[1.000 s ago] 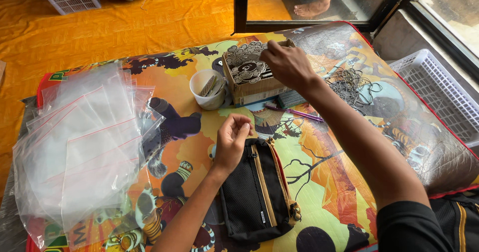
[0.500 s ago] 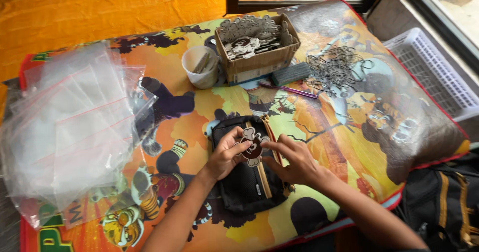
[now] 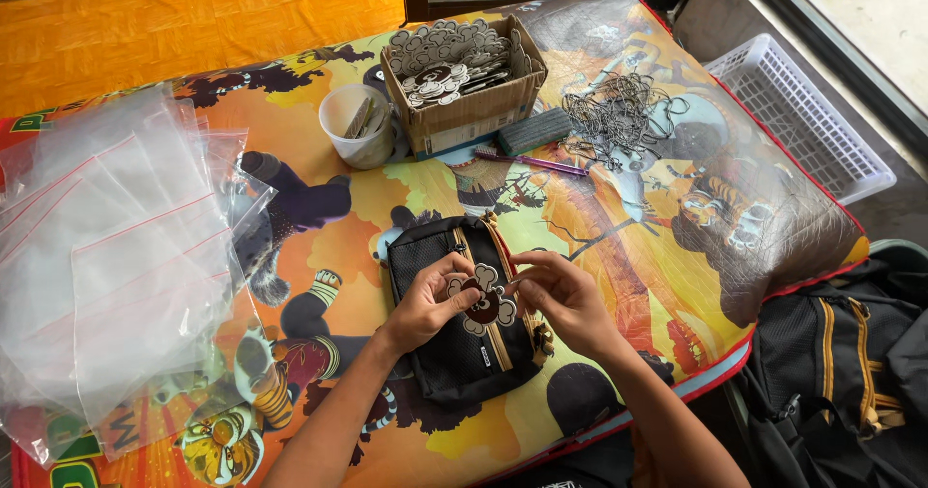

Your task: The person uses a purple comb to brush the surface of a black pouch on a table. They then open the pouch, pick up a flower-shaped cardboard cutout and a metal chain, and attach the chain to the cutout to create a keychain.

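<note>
- Two hands meet over the black pouch [image 3: 462,319] at about 6 o'clock on the worktop [image 3: 619,227], and between them I hold one cut-out charm [image 3: 480,301], white-edged with a dark middle.
- My left hand [image 3: 425,304] pinches the charm from its 9 o'clock side, thumb on its face, fingers curled beneath.
- My right hand [image 3: 561,295] has its fingertips pressed together at the charm's 3 o'clock edge; whether they grip something small there, I cannot tell.
- To do this well, I judge that I should keep the charm flat and steady with the left and let only the right fingertips work, resting both wrists on the pouch.
- Up at 12 o'clock sits the cardboard box [image 3: 464,111] full of like charms, with a white cup [image 3: 356,127] just beside it at its 9 o'clock.
- A tangle of thin metal loops [image 3: 619,116] lies at 1 o'clock, near the box.
- Clear zip bags [image 3: 106,256] are heaped at 9 o'clock, well apart from the pouch.
</note>
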